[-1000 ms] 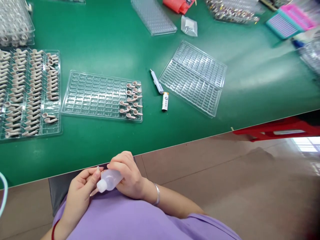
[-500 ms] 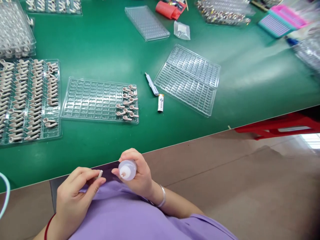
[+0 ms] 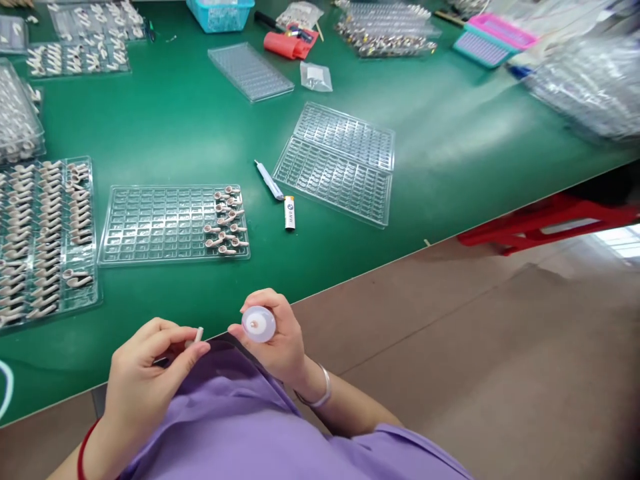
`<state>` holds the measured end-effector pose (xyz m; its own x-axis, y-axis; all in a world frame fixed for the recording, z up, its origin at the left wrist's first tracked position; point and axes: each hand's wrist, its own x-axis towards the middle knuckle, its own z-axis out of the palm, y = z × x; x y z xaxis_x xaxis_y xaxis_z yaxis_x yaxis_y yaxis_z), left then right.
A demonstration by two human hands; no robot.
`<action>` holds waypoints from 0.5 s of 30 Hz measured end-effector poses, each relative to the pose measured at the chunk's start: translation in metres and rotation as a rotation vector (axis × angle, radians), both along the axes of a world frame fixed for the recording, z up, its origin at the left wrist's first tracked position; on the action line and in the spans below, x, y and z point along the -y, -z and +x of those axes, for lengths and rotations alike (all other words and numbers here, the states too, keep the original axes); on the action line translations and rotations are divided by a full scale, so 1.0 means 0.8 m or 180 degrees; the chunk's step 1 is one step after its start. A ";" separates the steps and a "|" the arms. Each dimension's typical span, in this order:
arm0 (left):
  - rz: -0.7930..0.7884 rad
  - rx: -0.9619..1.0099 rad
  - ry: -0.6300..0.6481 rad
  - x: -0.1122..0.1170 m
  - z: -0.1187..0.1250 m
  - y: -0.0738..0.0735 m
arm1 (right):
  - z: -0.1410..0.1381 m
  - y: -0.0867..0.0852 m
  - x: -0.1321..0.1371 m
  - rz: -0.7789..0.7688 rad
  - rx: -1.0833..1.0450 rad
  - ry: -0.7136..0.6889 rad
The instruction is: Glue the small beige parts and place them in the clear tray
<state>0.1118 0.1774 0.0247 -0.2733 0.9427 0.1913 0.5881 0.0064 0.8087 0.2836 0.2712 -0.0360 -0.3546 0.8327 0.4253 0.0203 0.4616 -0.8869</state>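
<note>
Just off the near edge of the green table point(image 3: 320, 267), the right hand point(image 3: 283, 350) grips a small squeeze bottle point(image 3: 259, 324), nozzle up, and the left hand point(image 3: 143, 383) pinches a tiny white cap point(image 3: 199, 335) beside it — best, I'd say, to hold that bottle upright and unsqueezed.

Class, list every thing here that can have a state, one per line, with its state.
Bottle: uncapped, gripped in right hand.
Cap: off, pinched by left hand.
Middle tray: mostly empty, parts at its right end.
Left tray: nearly full.
Hinged tray: open flat, empty.
Lighter: lying flat.
</note>
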 end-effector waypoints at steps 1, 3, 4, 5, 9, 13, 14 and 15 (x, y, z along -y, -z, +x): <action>0.0030 -0.0078 0.0013 -0.001 0.001 -0.001 | 0.000 0.000 0.000 -0.0020 -0.0016 -0.0011; 0.0078 -0.0224 0.0039 -0.001 0.002 -0.001 | -0.002 0.000 0.000 -0.0056 -0.0038 -0.0033; 0.0096 -0.0286 0.0051 0.000 0.003 -0.001 | -0.002 0.000 0.001 -0.0077 -0.0039 -0.0044; 0.0112 -0.0339 0.0060 0.000 0.003 -0.001 | -0.003 0.000 0.001 -0.0100 -0.0044 -0.0054; 0.0181 -0.0517 0.0108 0.000 0.004 -0.002 | -0.009 -0.003 0.002 -0.0274 -0.0189 -0.0122; 0.0283 -0.0709 0.0165 0.001 0.006 -0.002 | -0.020 -0.008 0.007 -0.0439 -0.0280 -0.0287; 0.0305 -0.0758 0.0179 0.002 0.007 -0.001 | -0.024 -0.008 0.009 -0.0440 -0.0228 -0.0306; 0.0327 -0.0809 0.0195 0.003 0.008 0.000 | -0.028 -0.009 0.011 -0.0423 -0.0153 -0.0299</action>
